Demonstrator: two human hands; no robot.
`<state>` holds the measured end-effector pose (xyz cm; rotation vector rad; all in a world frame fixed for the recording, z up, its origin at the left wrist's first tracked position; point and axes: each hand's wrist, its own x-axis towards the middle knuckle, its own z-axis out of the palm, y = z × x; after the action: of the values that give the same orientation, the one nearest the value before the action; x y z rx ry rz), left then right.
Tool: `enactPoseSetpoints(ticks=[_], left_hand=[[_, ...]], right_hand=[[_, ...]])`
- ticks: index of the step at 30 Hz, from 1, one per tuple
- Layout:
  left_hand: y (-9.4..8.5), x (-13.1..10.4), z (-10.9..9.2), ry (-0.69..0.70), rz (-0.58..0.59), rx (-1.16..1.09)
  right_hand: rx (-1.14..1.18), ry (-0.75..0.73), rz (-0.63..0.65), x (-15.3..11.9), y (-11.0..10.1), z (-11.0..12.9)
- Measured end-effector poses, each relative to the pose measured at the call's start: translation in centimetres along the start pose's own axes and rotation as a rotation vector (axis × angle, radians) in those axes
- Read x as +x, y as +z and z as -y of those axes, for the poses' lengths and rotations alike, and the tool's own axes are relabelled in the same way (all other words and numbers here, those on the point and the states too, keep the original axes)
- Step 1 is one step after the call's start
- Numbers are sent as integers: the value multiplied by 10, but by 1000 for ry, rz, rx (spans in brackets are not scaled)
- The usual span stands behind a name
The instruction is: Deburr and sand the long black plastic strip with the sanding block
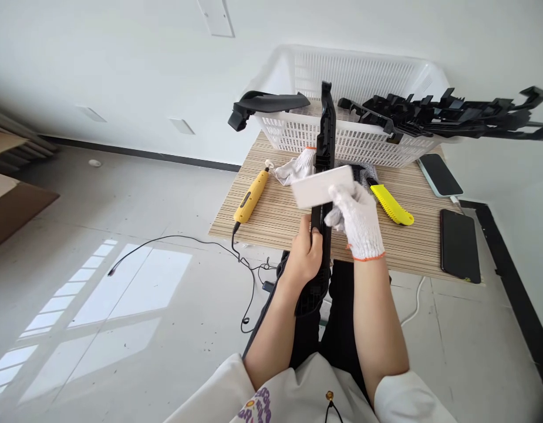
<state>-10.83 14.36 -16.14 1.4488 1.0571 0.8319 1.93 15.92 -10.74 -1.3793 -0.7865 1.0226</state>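
A long black plastic part (326,138) stands lengthwise in front of me, its far end over the basket rim and its near end by my legs. My bare left hand (307,249) is wrapped round its lower middle. My right hand (353,214), in a white knitted glove with an orange cuff, grips a flat white rectangular piece (317,187) by its right end. That piece lies across the view of the black part; whether the two touch I cannot tell.
A white basket (297,126) holds several black parts (438,114) jutting right and one curved part (271,103) at left. On the table (271,226) are a yellow corded tool (252,197), a white glove (297,167), a yellow-handled tool (391,204) and two phones (441,174).
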Motion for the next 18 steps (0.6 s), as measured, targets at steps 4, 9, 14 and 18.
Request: enactPoseSetpoints(ticks=[4,9,14,18], left_hand=[[1,0,-1,23,-25,27],[2,0,-2,14,-11,16],[1,0,2,7,-31,31],[1,1,2,16,-32,11]], right_hand=[[-6,9,100,-1,-5,-1],[7,14,45,-3,-10,-2],[77,13,0,0,-2,-3],[112,6,-50,3,8,-6]])
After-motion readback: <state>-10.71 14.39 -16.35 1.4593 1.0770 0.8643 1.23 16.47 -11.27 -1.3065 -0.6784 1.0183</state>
